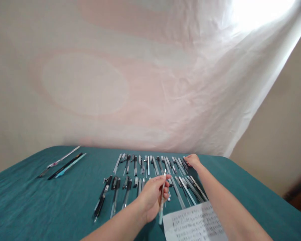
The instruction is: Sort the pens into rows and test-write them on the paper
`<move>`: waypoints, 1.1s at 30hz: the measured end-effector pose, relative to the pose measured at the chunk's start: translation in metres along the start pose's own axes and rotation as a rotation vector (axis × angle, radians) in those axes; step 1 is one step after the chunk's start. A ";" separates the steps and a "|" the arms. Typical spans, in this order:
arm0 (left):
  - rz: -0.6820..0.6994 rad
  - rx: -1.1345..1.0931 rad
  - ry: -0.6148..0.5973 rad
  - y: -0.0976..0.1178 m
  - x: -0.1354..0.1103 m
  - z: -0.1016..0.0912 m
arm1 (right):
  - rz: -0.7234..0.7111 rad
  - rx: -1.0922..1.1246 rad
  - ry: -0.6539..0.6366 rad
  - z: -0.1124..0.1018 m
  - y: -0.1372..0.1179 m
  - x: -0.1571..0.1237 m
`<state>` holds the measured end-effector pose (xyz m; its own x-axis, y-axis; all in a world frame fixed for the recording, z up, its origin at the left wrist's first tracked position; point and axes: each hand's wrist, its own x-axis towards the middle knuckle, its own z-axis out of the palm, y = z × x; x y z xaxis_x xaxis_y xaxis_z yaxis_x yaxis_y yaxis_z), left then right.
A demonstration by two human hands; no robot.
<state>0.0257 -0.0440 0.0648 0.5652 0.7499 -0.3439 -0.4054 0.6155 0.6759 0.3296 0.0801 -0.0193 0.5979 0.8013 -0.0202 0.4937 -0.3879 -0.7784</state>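
Carefully keep the pen (161, 213), pinched between fingers of the left hand (152, 197), clear of the paper (193, 225). The right hand (192, 161) meets the far row of pens (148, 165), its finger grip unclear

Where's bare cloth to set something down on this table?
Free: the green cloth between the pens at far left and the two pen rows; also right of the right forearm. Crowded: both rows, with the left hand over the near one, the right hand at the far one's right end, and the paper below.

Pens (139, 187) half-hidden behind left hand (152, 197)
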 end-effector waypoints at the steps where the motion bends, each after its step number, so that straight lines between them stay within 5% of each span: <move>1: -0.010 -0.027 0.005 -0.006 0.004 0.004 | 0.034 -0.017 -0.026 -0.001 0.000 0.001; 8: -0.016 -0.048 -0.072 -0.033 0.015 0.002 | 0.163 -0.063 -0.105 -0.008 -0.005 -0.006; 16: 0.110 0.068 -0.101 -0.035 0.016 -0.009 | 0.030 0.048 -0.111 -0.025 -0.036 -0.044; 21: 0.215 0.092 -0.102 -0.025 0.018 -0.010 | -0.153 0.176 -0.247 -0.026 -0.059 -0.109; 24: 0.320 0.080 -0.107 -0.018 0.021 -0.012 | -0.268 0.269 -0.536 -0.026 -0.070 -0.163; 27: 0.384 0.083 -0.101 -0.013 0.023 -0.015 | -0.305 0.262 -0.648 -0.026 -0.077 -0.207; 33: 0.358 0.157 -0.117 -0.012 0.020 -0.015 | -0.339 0.306 -0.760 -0.016 -0.077 -0.234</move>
<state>0.0315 -0.0331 0.0400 0.4904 0.8715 0.0015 -0.4821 0.2698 0.8336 0.1613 -0.0847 0.0551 -0.1849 0.9791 -0.0845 0.3127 -0.0229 -0.9496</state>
